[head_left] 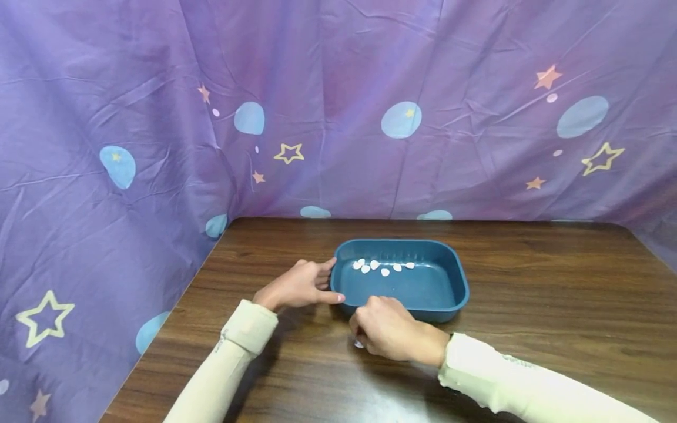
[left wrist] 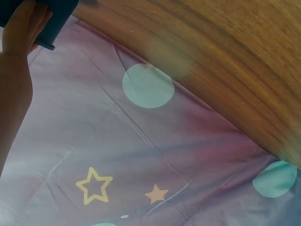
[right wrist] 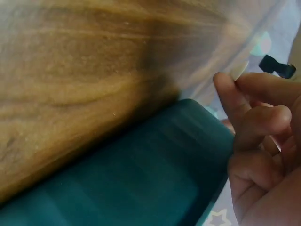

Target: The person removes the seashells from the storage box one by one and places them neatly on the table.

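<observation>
A blue-teal plastic basin stands on the wooden table, with several small white rounded pieces scattered over its floor, mostly toward the back. At its left end rests my left hand, thumb and forefinger spread and touching the rim; the left wrist view catches this hand at its upper left corner. My right hand is just in front of the basin's near wall. Between thumb and forefinger it pinches a small flat white piece, whose edge pokes out past the fingertips.
Dark wood-grain table extends on both sides of the basin. A purple curtain with stars and blue spots hangs behind the table and down its left side. A small black object appears beyond the fingertips in the right wrist view.
</observation>
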A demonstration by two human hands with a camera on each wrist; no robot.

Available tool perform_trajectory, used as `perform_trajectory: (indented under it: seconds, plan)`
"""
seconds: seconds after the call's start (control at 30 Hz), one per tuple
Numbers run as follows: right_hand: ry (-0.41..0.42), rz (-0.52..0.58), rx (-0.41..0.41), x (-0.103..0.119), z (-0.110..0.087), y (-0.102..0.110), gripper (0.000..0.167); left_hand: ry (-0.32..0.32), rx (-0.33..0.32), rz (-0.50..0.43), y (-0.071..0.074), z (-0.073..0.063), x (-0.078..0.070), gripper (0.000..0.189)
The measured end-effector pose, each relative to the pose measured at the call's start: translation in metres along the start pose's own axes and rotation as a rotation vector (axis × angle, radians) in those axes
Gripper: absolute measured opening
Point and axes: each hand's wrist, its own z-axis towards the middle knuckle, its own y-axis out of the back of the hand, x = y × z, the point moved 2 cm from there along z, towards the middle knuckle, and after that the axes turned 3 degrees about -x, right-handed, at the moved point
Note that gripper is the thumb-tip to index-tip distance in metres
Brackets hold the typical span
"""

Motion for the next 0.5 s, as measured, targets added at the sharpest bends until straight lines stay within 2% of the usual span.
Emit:
perform_trajectory:
  seconds: [0.27, 0.5]
  plan:
    - [-0.050, -0.109, 0.007, 0.007, 0.004, -0.011, 0.024, -0.005, 0.008, 0.051, 0.002, 0.001, -0.002, 0.091]
    - [-0.085, -0.105, -0.005, 0.009, 0.005, -0.017, 0.026, -0.018, 0.013, 0.065, 0.003, 0.002, -0.003, 0.091]
